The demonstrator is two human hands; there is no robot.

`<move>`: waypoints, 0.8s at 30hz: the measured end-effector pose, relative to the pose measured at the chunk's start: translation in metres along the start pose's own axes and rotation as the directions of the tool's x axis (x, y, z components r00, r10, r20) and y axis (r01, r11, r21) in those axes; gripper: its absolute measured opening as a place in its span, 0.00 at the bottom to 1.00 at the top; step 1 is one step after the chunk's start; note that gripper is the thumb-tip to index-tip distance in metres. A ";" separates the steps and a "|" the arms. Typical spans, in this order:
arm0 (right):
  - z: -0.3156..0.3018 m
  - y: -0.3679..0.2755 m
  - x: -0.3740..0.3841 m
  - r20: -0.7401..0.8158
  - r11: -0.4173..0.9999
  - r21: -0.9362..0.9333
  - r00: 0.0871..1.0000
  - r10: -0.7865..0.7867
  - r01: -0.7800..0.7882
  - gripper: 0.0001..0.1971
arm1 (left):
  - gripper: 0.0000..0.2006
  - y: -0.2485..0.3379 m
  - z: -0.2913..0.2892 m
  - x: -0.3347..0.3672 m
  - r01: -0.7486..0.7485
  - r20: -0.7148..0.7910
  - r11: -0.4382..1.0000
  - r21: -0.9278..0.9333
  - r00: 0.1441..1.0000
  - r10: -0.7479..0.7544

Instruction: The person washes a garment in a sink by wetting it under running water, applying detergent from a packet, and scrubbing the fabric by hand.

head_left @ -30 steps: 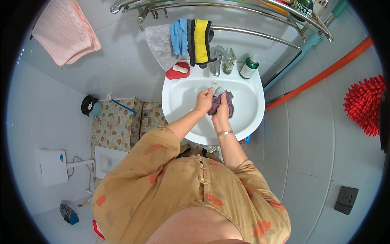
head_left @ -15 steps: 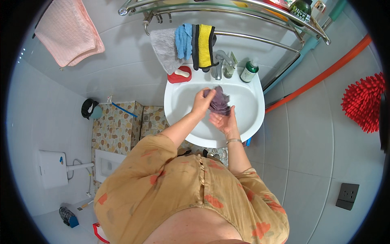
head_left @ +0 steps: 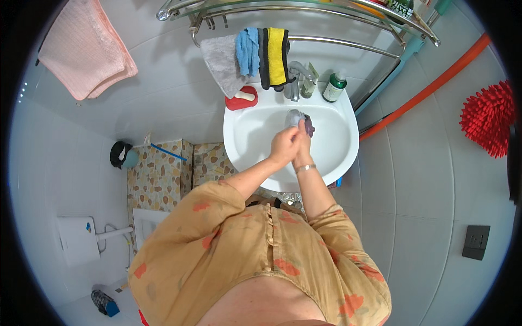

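Over the white washbasin (head_left: 239, 138), a crumpled purple cloth (head_left: 310, 126) is bunched between my two hands below the grey tap (head_left: 293, 89). My left hand (head_left: 284, 145) is closed, its fingers pressed against the right one. My right hand (head_left: 302, 148), with a bracelet on its wrist, is wrapped round the cloth, which sticks out past its far side. A pale grey patch shows beside the purple part; I cannot tell if it is cloth or water. My hands hide much of the cloth.
On the basin's back rim stand a red soap dish (head_left: 235, 103) with white soap, a pale tube (head_left: 310, 81) and a green bottle (head_left: 335, 87). Grey, blue and yellow cloths (head_left: 278, 57) hang from the metal rack (head_left: 348, 44) above. A red hose-like bar (head_left: 429, 95) crosses at right.
The purple cloth was spread loosely between parted hands; now it is squeezed small. My left hand has moved right and down, my right hand up, and they meet.
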State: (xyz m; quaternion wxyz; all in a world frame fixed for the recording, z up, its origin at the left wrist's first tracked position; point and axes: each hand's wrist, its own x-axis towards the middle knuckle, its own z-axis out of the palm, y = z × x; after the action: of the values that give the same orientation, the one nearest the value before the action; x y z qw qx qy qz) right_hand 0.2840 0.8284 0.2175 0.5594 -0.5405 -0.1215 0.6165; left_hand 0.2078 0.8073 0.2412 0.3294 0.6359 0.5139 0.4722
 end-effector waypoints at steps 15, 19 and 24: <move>-0.018 -0.061 -0.027 0.660 0.417 -0.619 0.729 -0.184 0.665 0.21 | 0.19 -0.061 -0.058 0.051 0.685 0.613 0.208 -0.698 0.722 -0.321; -0.063 -0.033 -0.024 0.372 0.102 -0.832 0.686 -0.625 0.545 0.19 | 0.19 -0.031 -0.037 0.047 0.400 0.251 0.599 -0.694 0.914 -0.320; -0.057 -0.016 -0.053 0.421 0.851 0.070 0.789 0.448 -0.520 0.38 | 0.13 -0.009 -0.001 0.009 -0.185 0.113 0.970 -0.157 0.972 0.204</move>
State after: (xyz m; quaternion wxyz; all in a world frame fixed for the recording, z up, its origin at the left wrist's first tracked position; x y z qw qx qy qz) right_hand 0.3273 0.7644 0.2356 0.3935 -0.3665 -0.0299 0.8426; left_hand 0.2041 0.8186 0.2358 0.3594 0.6865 0.3909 0.4967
